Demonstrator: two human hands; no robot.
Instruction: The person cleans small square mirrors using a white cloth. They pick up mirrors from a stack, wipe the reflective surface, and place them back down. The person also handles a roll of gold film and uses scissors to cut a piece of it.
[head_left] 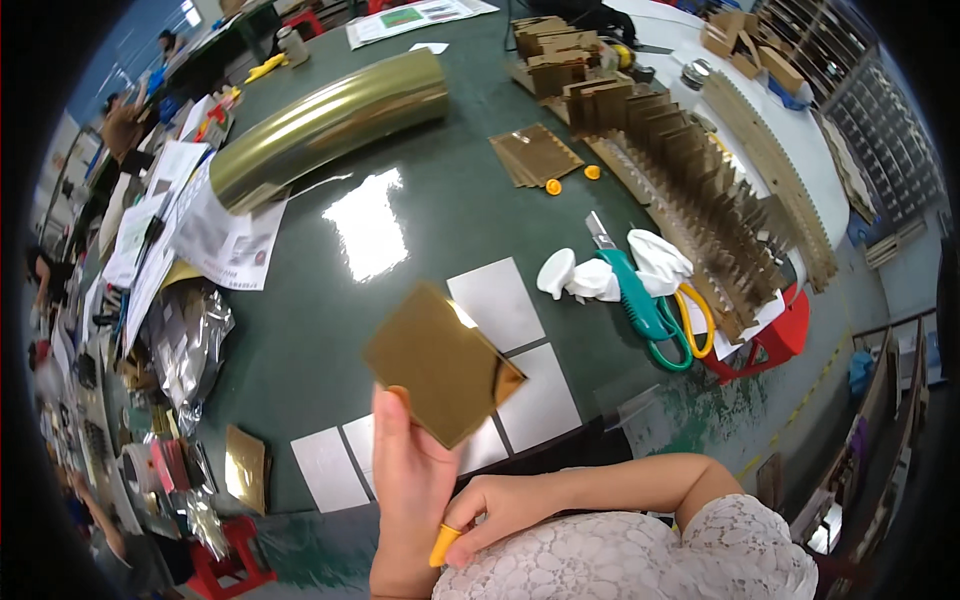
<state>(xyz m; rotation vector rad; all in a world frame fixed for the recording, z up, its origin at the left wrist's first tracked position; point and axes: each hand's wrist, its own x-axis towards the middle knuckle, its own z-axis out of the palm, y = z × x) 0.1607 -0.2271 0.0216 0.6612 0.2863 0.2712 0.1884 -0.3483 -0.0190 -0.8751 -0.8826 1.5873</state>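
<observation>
My left hand (415,465) holds a glossy gold square sheet (440,365) up over the table, thumb on its near face and the other fingers behind. My right hand (495,510) rests beside my left wrist with its fingers curled in; no object shows in it. A yellow finger cot (443,547) covers one of its fingertips. Beneath and around the gold sheet, several pale grey square sheets lie along the table's near edge, one grey sheet (497,303) just beyond it. The gold sheet and my left hand partly hide some of them.
A large gold film roll (335,125) lies across the green table (290,330). To the right are a teal-handled cutter (625,285), scissors (698,315), white crumpled cloth (660,262) and a slotted rack (690,170) of brown sheets. Gold sheets (247,470) are stacked at left.
</observation>
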